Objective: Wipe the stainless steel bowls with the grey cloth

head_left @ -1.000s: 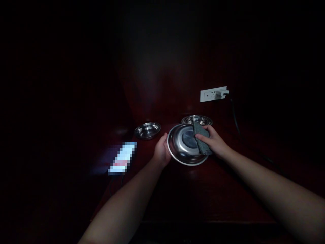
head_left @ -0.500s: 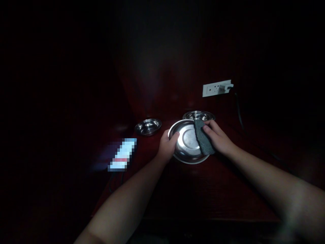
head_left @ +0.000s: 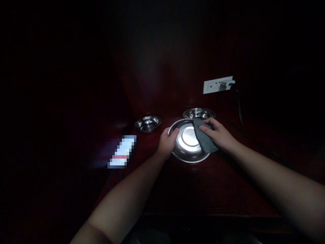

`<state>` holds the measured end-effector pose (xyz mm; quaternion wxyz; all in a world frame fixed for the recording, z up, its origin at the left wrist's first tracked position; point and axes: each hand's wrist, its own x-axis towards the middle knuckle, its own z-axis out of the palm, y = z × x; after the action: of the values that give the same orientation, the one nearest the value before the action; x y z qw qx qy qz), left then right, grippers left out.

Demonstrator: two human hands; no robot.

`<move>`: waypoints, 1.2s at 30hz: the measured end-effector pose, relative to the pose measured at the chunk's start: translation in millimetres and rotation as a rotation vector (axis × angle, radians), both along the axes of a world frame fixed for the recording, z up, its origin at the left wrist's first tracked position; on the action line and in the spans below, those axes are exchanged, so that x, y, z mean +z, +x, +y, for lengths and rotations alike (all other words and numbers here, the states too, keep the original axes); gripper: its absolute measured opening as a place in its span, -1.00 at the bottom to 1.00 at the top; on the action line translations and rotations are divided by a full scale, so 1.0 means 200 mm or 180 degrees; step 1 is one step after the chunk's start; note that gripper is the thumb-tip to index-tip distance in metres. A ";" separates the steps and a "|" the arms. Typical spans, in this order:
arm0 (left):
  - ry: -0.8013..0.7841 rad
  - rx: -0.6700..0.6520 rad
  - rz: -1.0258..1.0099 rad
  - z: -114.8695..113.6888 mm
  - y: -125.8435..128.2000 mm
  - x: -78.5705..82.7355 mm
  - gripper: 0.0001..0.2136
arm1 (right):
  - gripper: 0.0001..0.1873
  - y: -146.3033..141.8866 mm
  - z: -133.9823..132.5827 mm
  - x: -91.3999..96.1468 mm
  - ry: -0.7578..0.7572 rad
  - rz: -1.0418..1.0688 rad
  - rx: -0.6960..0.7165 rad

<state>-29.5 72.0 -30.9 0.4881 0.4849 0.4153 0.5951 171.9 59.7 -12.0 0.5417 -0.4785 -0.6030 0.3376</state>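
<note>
A red table bears a bowl, stacked dishes and a lit device.

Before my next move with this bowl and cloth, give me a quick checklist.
1. Left hand grips the bowl: ok, thumb over its edge.
2. Right hand holds the cloth: ok, the cloth covers the bowl's right side.
3. Left dish apart from the left hand: ok.
4. Bowl clear of the rear dishes: cannot tell, they overlap in view.
5. Lighting: not ok, much of the table is dark.
</note>
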 end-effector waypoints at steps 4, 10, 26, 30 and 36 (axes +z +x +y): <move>-0.0017 -0.0017 0.0033 0.00 0.00 0.01 -0.68 | -0.64 0.00 0.00 0.01 -0.0018 0.0040 -0.0092; 0.0020 -0.0037 0.0026 0.01 -0.01 0.01 -0.66 | -0.58 0.00 0.00 0.00 -0.0074 0.0144 -0.0059; 0.0057 -0.0017 0.0089 0.02 -0.01 -0.01 -0.67 | -0.66 0.02 0.01 -0.03 0.0282 -0.0352 -0.0281; 0.0062 0.0008 0.0057 0.02 -0.01 0.00 -0.66 | -0.70 0.02 0.01 -0.03 0.0424 -0.0533 -0.0286; 0.0017 -0.0045 0.0042 0.01 -0.01 0.00 -0.66 | -0.67 0.01 -0.03 0.00 0.0725 -0.0616 -0.0149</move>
<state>-30.7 74.8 -30.1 0.4882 0.4931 0.4135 0.5896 173.5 53.7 -12.3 0.5396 -0.4582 -0.6755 0.2065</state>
